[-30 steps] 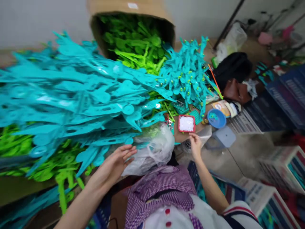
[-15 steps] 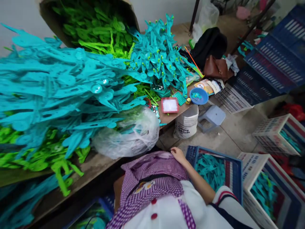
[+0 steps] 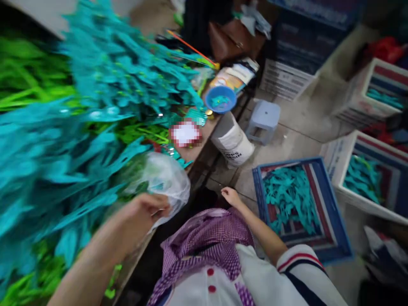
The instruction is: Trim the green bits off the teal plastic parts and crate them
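My left hand is blurred, reaching in from the lower left in front of a clear plastic bag. Its fingers look bent, but whether they touch the bag or hold anything cannot be made out. Above my lap, at the far edge of the purple checked apron, my right hand has its fingers drawn together; anything in them is too small to name. Turquoise plastic pieces lie heaped left of the bag, and a second turquoise pile with small yellow-green tips rises behind it.
Green plastic parts lie at the left. Along the bench edge are a blue bowl and a red-rimmed box. A white sack, a stool and a blue crate of turquoise pieces stand on the floor.
My left arm has come into view from the lower left, up to the bag. The view has swung right and downward. My right hand has lifted off the apron, its fingers more curled.
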`<state>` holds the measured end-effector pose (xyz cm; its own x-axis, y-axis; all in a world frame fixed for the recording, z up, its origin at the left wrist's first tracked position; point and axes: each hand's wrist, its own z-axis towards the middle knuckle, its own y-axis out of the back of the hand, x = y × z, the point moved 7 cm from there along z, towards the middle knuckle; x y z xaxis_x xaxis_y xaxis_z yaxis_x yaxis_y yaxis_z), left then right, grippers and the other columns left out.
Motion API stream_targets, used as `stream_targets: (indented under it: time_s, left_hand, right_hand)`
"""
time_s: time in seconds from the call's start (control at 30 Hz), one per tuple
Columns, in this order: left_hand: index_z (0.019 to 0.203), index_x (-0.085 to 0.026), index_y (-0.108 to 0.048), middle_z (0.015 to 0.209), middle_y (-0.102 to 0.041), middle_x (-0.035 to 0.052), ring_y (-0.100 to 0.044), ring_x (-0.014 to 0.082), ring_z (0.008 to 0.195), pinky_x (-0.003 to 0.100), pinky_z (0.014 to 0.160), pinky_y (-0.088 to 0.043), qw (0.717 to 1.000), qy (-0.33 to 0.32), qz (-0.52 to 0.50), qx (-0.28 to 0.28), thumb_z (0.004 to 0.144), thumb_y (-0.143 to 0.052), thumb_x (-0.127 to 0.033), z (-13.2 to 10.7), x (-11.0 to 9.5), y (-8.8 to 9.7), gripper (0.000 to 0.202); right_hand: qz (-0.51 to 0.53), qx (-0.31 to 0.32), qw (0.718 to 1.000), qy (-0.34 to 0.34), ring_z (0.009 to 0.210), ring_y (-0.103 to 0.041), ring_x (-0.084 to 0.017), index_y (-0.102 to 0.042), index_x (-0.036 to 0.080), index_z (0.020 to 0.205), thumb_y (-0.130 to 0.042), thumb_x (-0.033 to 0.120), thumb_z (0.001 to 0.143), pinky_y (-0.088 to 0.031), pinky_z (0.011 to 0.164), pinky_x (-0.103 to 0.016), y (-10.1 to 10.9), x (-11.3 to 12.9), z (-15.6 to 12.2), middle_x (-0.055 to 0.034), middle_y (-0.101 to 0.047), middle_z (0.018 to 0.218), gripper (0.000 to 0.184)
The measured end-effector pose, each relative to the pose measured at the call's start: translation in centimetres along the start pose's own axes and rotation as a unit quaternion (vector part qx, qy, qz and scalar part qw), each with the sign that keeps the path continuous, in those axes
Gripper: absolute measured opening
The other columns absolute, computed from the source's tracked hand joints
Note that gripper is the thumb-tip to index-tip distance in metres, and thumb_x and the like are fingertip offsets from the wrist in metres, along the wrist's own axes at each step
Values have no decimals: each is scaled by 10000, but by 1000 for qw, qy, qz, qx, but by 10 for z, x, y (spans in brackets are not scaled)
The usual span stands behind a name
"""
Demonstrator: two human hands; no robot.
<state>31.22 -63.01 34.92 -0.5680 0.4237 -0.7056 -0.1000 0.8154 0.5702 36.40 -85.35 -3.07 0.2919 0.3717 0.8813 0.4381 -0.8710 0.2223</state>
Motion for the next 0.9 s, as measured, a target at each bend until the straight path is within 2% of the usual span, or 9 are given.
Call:
stream_targets:
  time_s: [0.07, 0.13, 0.27, 0.37, 0.47, 0.57, 0.77, 0.83, 0.9]
  left_hand:
    - [984, -282, -749, 1160, -697, 69, -603, 339, 1146, 470, 1010, -487, 992, -38, 62, 103, 664, -808, -563, 24, 3, -42, 429]
    - [931, -282, -758, 1103, -710, 80, -607, 352, 1139, 467, 1030, -473, 984, -50, 102, 141, 553, -857, -568, 44, 20, -70, 484]
    - [1029, -223, -691, 1075, -712, 89, -669, 305, 1030, 455, 950, -520, 993, 26, 36, 112, 628, -774, -641, 83, 64, -104, 585]
    - [1022, -208, -682, 1019, -709, 81, -672, 275, 971, 440, 962, -507, 993, -21, 65, 91, 600, -771, -663, 113, 63, -134, 627]
    - [1011, -223, -692, 1034, -707, 84, -670, 269, 983, 433, 977, -500, 989, -67, 72, 113, 643, -742, -642, 129, 52, -160, 560]
    - [994, -259, -703, 1053, -710, 79, -679, 293, 1002, 448, 972, -515, 989, -56, 60, 125, 668, -715, -625, 127, 66, -161, 490]
    - [938, -328, -728, 1037, -739, 66, -675, 352, 1085, 496, 1030, -495, 991, 22, 73, 113, 674, -655, -681, 107, 153, -133, 448]
    - [926, -341, -734, 1057, -740, 76, -672, 366, 1102, 487, 1020, -508, 991, 52, 54, 108, 659, -641, -716, 107, 178, -128, 470]
    - [898, -359, -734, 1031, -740, 85, -678, 377, 1084, 476, 997, -528, 992, 81, 38, 90, 625, -624, -762, 109, 197, -123, 499]
  right_hand:
    - [17, -37, 997, -59, 988, -683, -144, -714, 233, 1108, -520, 217, 913, -503, 920, -249, 9, -38, -14, -20, -735, 1074, 275]
    - [22, -62, 991, -115, 960, -691, -154, -719, 214, 1083, -503, 186, 901, -513, 898, -263, 17, -74, -37, -35, -740, 1051, 284]
    - [15, -78, 982, -174, 932, -702, -170, -734, 196, 995, -514, 153, 854, -527, 865, -277, 31, -117, -79, -42, -745, 1004, 264]
    - [-11, -82, 982, -171, 896, -706, -177, -728, 187, 1004, -519, 144, 842, -539, 831, -279, 47, -115, -70, -47, -744, 960, 269]
    - [-55, -91, 985, -135, 925, -701, -184, -693, 165, 1115, -503, 142, 862, -542, 839, -282, 70, -84, -15, -74, -733, 1005, 317]
    - [-112, -109, 986, -66, 1095, -652, -198, -603, 144, 1282, -457, 167, 914, -505, 956, -309, 92, -25, 68, -123, -663, 1223, 396]
    - [-223, -96, 961, 129, 1450, -326, -229, -423, 145, 1473, -458, 121, 922, -230, 1208, -398, 90, 117, 238, -128, -381, 1554, 553]
    - [-253, -86, 950, 161, 1477, -273, -211, -447, 122, 1449, -417, 73, 924, -146, 1233, -409, 85, 141, 282, -126, -381, 1556, 528]
    - [-280, -80, 943, 161, 1449, -323, -220, -504, 87, 1383, -382, 49, 931, -111, 1233, -443, 83, 147, 317, -157, -468, 1486, 470]
